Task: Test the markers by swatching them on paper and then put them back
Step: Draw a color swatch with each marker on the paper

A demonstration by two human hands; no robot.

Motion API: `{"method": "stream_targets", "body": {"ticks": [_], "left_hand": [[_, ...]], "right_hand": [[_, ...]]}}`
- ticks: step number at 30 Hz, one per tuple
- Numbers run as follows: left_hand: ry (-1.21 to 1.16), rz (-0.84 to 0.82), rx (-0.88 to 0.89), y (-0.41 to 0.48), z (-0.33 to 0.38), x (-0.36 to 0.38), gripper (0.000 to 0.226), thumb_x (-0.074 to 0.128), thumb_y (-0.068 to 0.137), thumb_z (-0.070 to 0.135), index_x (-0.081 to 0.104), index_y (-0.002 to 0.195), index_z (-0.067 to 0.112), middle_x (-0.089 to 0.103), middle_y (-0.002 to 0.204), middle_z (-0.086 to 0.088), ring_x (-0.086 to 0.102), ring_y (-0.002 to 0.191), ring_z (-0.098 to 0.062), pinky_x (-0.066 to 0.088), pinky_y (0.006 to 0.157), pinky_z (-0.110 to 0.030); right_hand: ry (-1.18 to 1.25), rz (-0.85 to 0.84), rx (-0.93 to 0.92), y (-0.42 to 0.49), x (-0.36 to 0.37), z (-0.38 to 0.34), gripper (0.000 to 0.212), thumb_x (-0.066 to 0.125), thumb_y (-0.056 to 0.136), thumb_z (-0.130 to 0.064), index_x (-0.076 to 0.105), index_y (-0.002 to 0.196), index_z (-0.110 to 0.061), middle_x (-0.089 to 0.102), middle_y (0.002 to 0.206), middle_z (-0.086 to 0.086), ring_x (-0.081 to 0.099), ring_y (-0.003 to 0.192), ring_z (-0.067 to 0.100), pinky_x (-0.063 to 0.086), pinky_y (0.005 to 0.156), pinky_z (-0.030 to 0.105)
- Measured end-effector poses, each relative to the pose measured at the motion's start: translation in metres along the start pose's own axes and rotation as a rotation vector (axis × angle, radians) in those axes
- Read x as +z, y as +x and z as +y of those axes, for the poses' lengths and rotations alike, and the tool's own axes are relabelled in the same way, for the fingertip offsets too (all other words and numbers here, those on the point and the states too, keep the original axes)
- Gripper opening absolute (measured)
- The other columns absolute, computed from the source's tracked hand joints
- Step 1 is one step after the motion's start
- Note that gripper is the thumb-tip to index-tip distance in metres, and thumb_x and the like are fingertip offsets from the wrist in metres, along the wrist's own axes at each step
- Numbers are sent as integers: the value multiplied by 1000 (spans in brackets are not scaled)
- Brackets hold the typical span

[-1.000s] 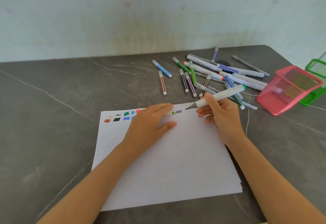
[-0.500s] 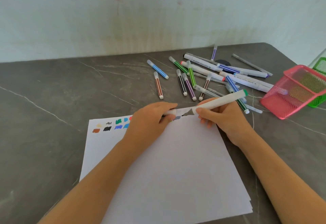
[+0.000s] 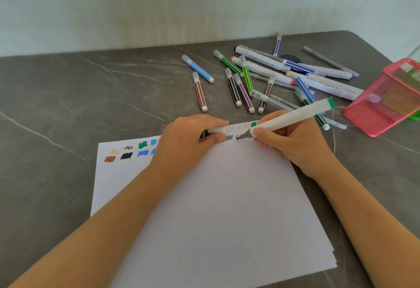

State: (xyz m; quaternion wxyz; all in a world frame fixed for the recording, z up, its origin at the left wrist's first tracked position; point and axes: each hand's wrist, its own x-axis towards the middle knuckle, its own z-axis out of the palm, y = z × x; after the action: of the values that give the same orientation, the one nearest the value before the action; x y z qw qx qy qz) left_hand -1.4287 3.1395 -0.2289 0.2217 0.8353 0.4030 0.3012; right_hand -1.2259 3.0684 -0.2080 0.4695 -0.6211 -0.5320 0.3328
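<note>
A stack of white paper (image 3: 227, 208) lies on the grey table, with colour swatches (image 3: 127, 152) along its top edge. My right hand (image 3: 297, 142) grips a white marker with a green end (image 3: 295, 114), its dark tip just above the paper's top edge. My left hand (image 3: 188, 142) rests on the paper and holds the marker's white cap (image 3: 217, 130) between thumb and fingers, close to the tip. Several capped markers (image 3: 245, 83) lie scattered beyond the paper.
A pink mesh basket (image 3: 386, 99) lies on its side at the right, with a green mesh basket (image 3: 416, 115) behind it. Long white markers (image 3: 322, 78) sit among the pile. A pale wall runs along the table's far edge.
My left hand, flat on the paper before, now holds the white cap by the marker's tip. The view has shifted and the paper sits lower left.
</note>
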Motion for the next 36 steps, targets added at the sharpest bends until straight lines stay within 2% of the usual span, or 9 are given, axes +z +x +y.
{"method": "stream_targets", "body": {"ticks": [4, 10, 15, 19, 25, 31, 36], "left_hand": [[0, 3, 5, 0, 0, 1, 24, 69, 83, 32, 70, 107, 31, 69, 100, 15, 62, 89, -5, 47, 81, -24], [-8, 1, 4, 1, -1, 0, 24, 69, 83, 31, 70, 107, 31, 69, 100, 16, 59, 92, -1, 42, 80, -12], [-12, -4, 13, 2, -1, 0, 29, 62, 80, 36, 70, 107, 30, 64, 96, 21, 56, 94, 1, 39, 80, -10], [-3, -4, 21, 2, -2, 0, 27, 65, 81, 34, 70, 106, 30, 60, 94, 25, 55, 93, 3, 39, 80, -8], [3, -6, 40, 3, -2, -1, 25, 67, 82, 31, 70, 107, 29, 59, 93, 26, 53, 93, 6, 37, 81, -7], [12, -16, 24, 4, -4, 0, 30, 60, 80, 39, 70, 108, 32, 58, 93, 28, 51, 91, 10, 36, 80, -3], [9, -16, 31, 3, -4, 0, 28, 63, 82, 36, 70, 108, 30, 60, 95, 25, 50, 92, 10, 34, 80, 0]], "right_hand": [[5, 30, -2, 1, 0, 2, 20, 72, 75, -26, 69, 90, -14, 71, 68, 3, 61, 53, 7, 48, 47, 17], [6, 36, 11, 1, -1, 5, 22, 72, 76, -27, 69, 92, -13, 71, 71, 4, 64, 56, 11, 49, 48, 19], [4, 35, 26, 1, 0, 6, 21, 72, 77, -24, 69, 93, -12, 71, 72, 4, 65, 57, 10, 51, 50, 18], [18, 40, 35, 1, -1, 6, 26, 71, 73, -29, 68, 93, -13, 71, 74, 3, 67, 59, 12, 52, 50, 19], [25, 49, 31, 0, -2, 6, 17, 70, 75, -25, 67, 90, -17, 71, 73, 3, 66, 57, 11, 53, 51, 19], [21, 57, 31, 1, -3, 9, 27, 71, 74, -29, 68, 94, -10, 72, 76, 6, 68, 60, 16, 54, 51, 22], [24, 63, 29, 1, -3, 9, 35, 69, 70, -36, 67, 95, -12, 72, 77, 5, 68, 61, 15, 54, 52, 21]]}}
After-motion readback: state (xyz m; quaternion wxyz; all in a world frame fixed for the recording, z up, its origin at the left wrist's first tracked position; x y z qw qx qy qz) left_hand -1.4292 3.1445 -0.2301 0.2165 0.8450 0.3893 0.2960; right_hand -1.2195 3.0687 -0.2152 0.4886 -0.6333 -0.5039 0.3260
